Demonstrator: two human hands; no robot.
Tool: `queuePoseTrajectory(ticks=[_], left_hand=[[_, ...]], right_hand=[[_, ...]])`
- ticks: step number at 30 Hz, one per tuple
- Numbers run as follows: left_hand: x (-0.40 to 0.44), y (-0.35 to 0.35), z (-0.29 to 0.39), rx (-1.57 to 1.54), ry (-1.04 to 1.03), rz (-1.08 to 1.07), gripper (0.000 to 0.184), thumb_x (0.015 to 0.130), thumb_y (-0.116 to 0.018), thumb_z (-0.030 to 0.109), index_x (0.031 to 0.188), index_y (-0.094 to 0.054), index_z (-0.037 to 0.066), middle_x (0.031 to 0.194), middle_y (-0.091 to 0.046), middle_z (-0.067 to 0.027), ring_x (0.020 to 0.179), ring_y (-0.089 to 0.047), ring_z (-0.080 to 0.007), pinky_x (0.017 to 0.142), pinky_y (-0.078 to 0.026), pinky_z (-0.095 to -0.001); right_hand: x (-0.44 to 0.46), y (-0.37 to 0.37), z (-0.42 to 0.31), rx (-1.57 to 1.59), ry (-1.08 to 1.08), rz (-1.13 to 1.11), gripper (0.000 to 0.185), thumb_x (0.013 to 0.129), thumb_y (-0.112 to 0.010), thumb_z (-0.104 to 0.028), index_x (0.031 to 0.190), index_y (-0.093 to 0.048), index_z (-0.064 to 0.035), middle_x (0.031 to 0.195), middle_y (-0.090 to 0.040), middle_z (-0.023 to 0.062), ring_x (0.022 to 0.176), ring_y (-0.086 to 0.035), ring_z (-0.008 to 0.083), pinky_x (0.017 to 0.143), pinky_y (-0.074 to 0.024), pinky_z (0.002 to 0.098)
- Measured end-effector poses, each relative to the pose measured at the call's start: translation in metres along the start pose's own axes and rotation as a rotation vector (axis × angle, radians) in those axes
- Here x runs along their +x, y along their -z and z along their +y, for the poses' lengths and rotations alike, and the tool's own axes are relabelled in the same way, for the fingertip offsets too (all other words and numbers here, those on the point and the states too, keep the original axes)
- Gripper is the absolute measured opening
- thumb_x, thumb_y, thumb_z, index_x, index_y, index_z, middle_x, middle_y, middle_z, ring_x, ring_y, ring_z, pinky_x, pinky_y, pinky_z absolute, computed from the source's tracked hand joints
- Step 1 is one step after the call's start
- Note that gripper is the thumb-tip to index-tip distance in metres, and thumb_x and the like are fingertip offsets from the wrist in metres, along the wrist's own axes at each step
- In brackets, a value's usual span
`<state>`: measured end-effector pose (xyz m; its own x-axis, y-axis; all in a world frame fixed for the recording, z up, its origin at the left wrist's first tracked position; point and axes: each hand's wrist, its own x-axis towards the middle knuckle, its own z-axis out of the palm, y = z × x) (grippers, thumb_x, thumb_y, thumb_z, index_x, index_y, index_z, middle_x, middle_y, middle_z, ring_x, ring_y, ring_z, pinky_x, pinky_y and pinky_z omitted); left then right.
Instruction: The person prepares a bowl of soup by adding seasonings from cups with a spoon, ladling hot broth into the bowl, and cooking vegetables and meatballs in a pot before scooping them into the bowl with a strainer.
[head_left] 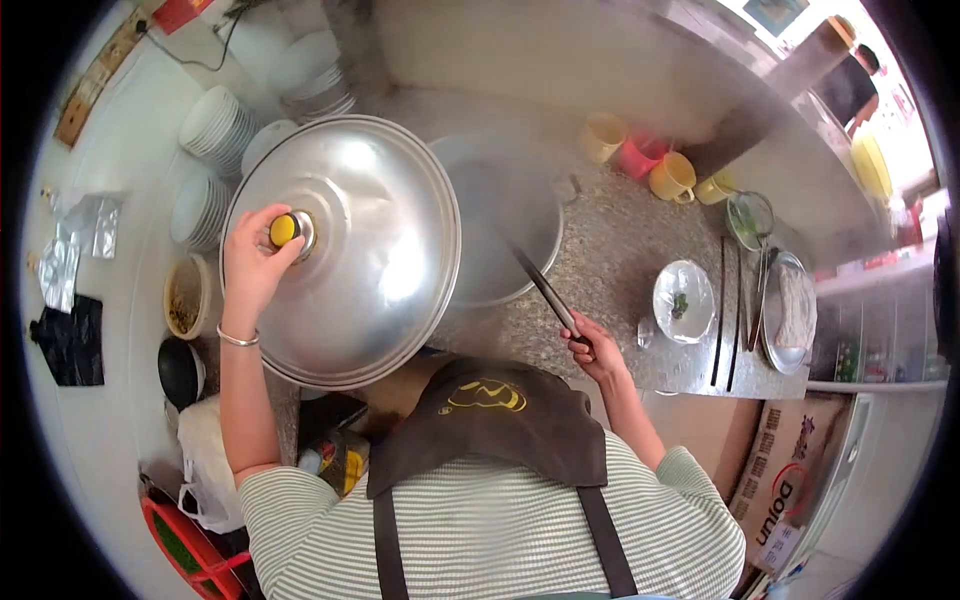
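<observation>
My left hand [254, 258] grips the yellow-topped knob [285, 231] of a large, round metal lid [385, 235]. The lid is held off to the left and overlaps the near-left side of a big steaming pot [548, 250]. In my right hand [596, 348] is a long-handled utensil [545, 285] with a dark and metallic handle, slanting into the pot. Steam hides its far end, so I cannot tell its kind. The pot's contents are also veiled by steam.
Stacked white bowls [217, 130] stand beyond the lid at left. Colored mugs [672, 177] line the back of the counter. On the right are a bowl with greens [684, 302], dark chopsticks [719, 310] and a metal tray [783, 345]. Another person [848, 88] is at far right.
</observation>
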<state>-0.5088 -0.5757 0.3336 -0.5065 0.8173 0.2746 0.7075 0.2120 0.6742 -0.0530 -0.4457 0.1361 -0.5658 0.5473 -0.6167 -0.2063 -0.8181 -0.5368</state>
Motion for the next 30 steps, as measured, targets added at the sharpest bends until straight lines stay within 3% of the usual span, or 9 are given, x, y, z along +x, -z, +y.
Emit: queuePoseTrajectory(ticks=[9, 11, 13, 15, 17, 19, 23, 30], left_hand=[[0.043, -0.054, 0.028, 0.025, -0.168, -0.147, 0.036, 0.065, -0.069, 0.006, 0.1, -0.062, 0.003, 0.089, -0.056, -0.0068, 0.06, -0.055, -0.0117, 0.057, -0.047, -0.0231], [0.05, -0.071, 0.036, 0.053, -0.196, -0.186, 0.036, 0.065, -0.069, 0.006, 0.1, -0.062, 0.003, 0.089, -0.056, -0.0068, 0.059, -0.054, -0.0115, 0.057, -0.047, -0.0233], [0.059, -0.09, 0.03, -0.044, -0.212, -0.224, 0.037, 0.065, -0.07, 0.006, 0.1, -0.062, 0.002, 0.089, -0.057, -0.0067, 0.059, -0.053, -0.0113, 0.057, -0.047, -0.0229], [0.066, -0.107, 0.03, -0.055, -0.248, -0.264, 0.037, 0.065, -0.07, 0.006, 0.101, -0.062, 0.002, 0.09, -0.057, -0.0067, 0.059, -0.053, -0.0111, 0.058, -0.046, -0.0227], [0.072, -0.126, 0.033, -0.065, -0.281, -0.299, 0.038, 0.064, -0.07, 0.006, 0.101, -0.062, 0.002, 0.091, -0.057, -0.0068, 0.059, -0.053, -0.011, 0.058, -0.046, -0.0224], [0.077, -0.143, 0.039, -0.053, -0.3, -0.317, 0.039, 0.065, -0.07, 0.006, 0.102, -0.062, 0.002, 0.093, -0.058, -0.0072, 0.059, -0.053, -0.0109, 0.059, -0.046, -0.0225], [0.077, -0.167, 0.057, -0.079, -0.288, -0.375, 0.04, 0.065, -0.07, 0.006, 0.103, -0.061, 0.003, 0.094, -0.058, -0.0074, 0.059, -0.054, -0.0107, 0.059, -0.046, -0.0228], [0.079, -0.199, 0.068, -0.119, -0.263, -0.459, 0.04, 0.064, -0.07, 0.006, 0.104, -0.061, 0.003, 0.093, -0.058, -0.0081, 0.061, -0.055, -0.0109, 0.059, -0.047, -0.0219]], right_hand=[[-0.135, 0.019, -0.027, 0.132, 0.159, 0.105, 0.041, 0.092, -0.048, -0.016, 0.131, -0.039, -0.0081, 0.087, -0.051, 0.0119, 0.047, -0.032, 0.003, 0.035, -0.0247, 0.0119], [-0.168, 0.022, -0.025, 0.128, 0.239, 0.221, 0.04, 0.089, -0.05, -0.017, 0.126, -0.044, -0.0019, 0.081, -0.054, 0.0072, 0.047, -0.034, 0.0033, 0.036, -0.0249, 0.0138], [-0.194, 0.033, -0.017, 0.171, 0.286, 0.269, 0.041, 0.09, -0.049, -0.016, 0.128, -0.043, -0.0017, 0.081, -0.054, 0.0083, 0.047, -0.035, 0.0035, 0.035, -0.0262, 0.0138], [-0.219, 0.044, -0.007, 0.182, 0.313, 0.345, 0.04, 0.092, -0.048, -0.018, 0.13, -0.041, -0.0089, 0.084, -0.051, 0.0117, 0.046, -0.031, 0.0032, 0.035, -0.0248, 0.0128], [-0.24, 0.051, 0.005, 0.214, 0.35, 0.412, 0.04, 0.091, -0.048, -0.017, 0.13, -0.041, -0.0075, 0.084, -0.052, 0.0118, 0.046, -0.032, 0.0034, 0.035, -0.0251, 0.0131], [-0.256, 0.056, 0.014, 0.198, 0.425, 0.585, 0.042, 0.089, -0.05, -0.014, 0.128, -0.042, -0.001, 0.078, -0.056, 0.0081, 0.045, -0.036, 0.0042, 0.036, -0.0272, 0.0151], [-0.28, 0.075, 0.032, 0.178, 0.467, 0.676, 0.04, 0.091, -0.048, -0.015, 0.129, -0.041, -0.0052, 0.082, -0.054, 0.0107, 0.046, -0.033, 0.0037, 0.035, -0.0263, 0.0143], [-0.303, 0.089, 0.042, 0.098, 0.539, 0.9, 0.04, 0.089, -0.051, -0.013, 0.127, -0.045, -0.0037, 0.078, -0.057, 0.0066, 0.046, -0.04, 0.0045, 0.036, -0.0289, 0.0154]])
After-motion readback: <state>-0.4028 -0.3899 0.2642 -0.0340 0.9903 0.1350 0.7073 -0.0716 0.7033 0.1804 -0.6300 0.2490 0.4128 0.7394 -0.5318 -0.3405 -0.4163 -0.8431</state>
